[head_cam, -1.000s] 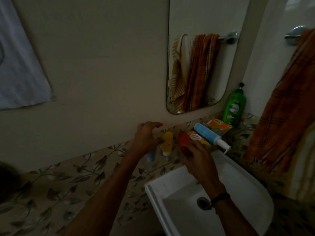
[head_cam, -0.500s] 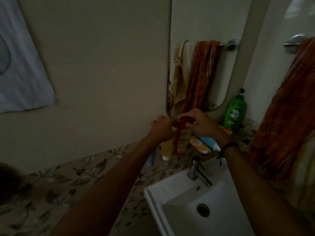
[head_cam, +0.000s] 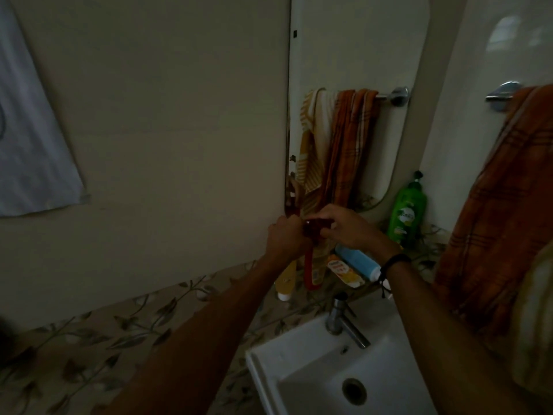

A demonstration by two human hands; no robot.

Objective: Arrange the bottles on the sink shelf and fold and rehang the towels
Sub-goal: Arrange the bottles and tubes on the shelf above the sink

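The right hand (head_cam: pixel 350 229) has lifted the flat red plastic tube (head_cam: pixel 309 272) from above the white sink (head_cam: pixel 269 363) to the mirror (head_cam: pixel 359 55)'s lower edge; the left hand (head_cam: pixel 284 239) has risen to pinch its top too.

The left hand (head_cam: pixel 284 239) and right hand (head_cam: pixel 350 227) pinch the top of an upright red tube (head_cam: pixel 308 269), beside a yellow tube (head_cam: pixel 286 280).

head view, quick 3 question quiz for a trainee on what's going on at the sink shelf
1. True or false: the green bottle lies on its side.
2. What do the left hand and right hand grip together? A. yellow tube B. red tube C. tap
3. Fill in: the orange towel hangs to the ___ of the sink.
Key: 1 false, it stands upright; 2 B; 3 right.
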